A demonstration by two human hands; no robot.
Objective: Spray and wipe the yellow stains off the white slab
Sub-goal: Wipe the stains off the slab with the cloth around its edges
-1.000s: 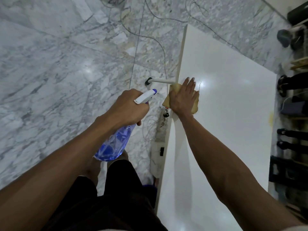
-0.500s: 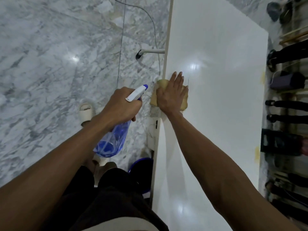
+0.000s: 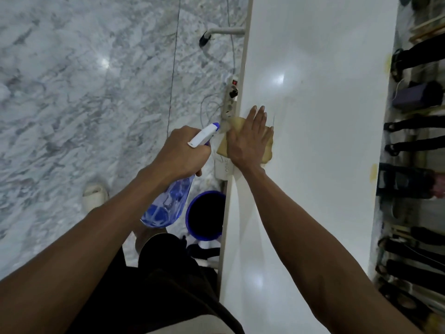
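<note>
A glossy white slab [image 3: 320, 145] runs from near to far on the right. My right hand [image 3: 248, 138] lies flat, fingers together, pressing a yellow cloth [image 3: 267, 150] onto the slab's left edge. My left hand [image 3: 180, 153] holds a clear blue spray bottle [image 3: 168, 206] left of the slab over the floor, its white and blue nozzle [image 3: 204, 137] pointing toward the cloth. Yellow stains show on the slab's far right edge, one at mid height [image 3: 373, 172] and one further off [image 3: 387, 62].
Grey marble floor [image 3: 84, 104] spreads to the left. A blue bucket [image 3: 204, 215], a white power strip [image 3: 230, 100] with cables and a white sandal [image 3: 95, 195] lie beside the slab's left edge. Dark tools on a rack [image 3: 414, 126] line the right side.
My right hand and the cloth have slid nearer to me along the slab's left edge. The view has shifted with them, bringing the bucket and power strip into sight.
</note>
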